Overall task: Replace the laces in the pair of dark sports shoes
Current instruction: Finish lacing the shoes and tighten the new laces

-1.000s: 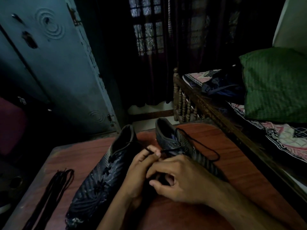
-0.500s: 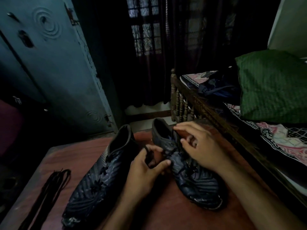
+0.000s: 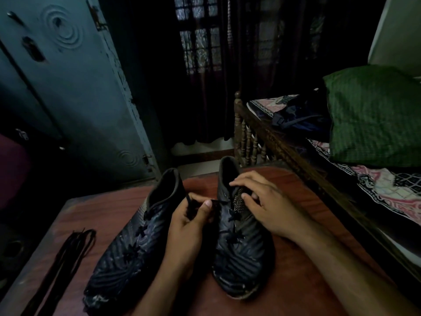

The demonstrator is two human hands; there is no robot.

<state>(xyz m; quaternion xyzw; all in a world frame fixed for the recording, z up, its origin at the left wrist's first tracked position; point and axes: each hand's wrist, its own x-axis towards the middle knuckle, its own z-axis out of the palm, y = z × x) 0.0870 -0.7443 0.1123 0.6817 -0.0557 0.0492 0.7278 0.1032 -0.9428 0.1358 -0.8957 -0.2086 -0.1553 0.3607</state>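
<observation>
shoes: two dark sports shoes side by side on the red-brown tabletop [image 3: 284,293], left shoe [image 3: 134,245], right shoe [image 3: 241,247]
lace: dark lace [image 3: 193,205] runs from the right shoe's upper eyelets toward the left hand; lower crossings of both shoes appear laced
spare laces: dark bundle [image 3: 68,258] lying at the tabletop's left edge, well apart from the shoes, untouched
left hand: [image 3: 191,224] between the two shoes, thumb and fingers pinching a bunch of the lace
right hand: [image 3: 264,206] over the right shoe's tongue and collar, fingers curled, fingertips [image 3: 243,196] at the top eyelets; looks like it pinches the upper or the lace there, cannot tell which in the dim light
step: judged as unlacing the right shoe, old lace being worked loose at the top rows; left shoe not started
progress: early, both shoes carry laces, spare bundle not yet picked up
next move: likely needs the right hand to steady the shoe while the left pulls the lace clear of an eyelet, then down row by row; thin dark lace on dark shoe, hard to see, snag risk at eyelets
pointing, right shoe: toe toward the camera, heel opening away, long axis near straight front to back
pointing, left shoe: toe toward the camera and leftward, heel away, long axis diagonal; heels closer together than toes
both shoes: sole down, upright
surroundings: bed [image 3: 387,192] with green pillow [image 3: 373,115] on the right, grey-blue door [image 3: 68,87] on the left
</observation>
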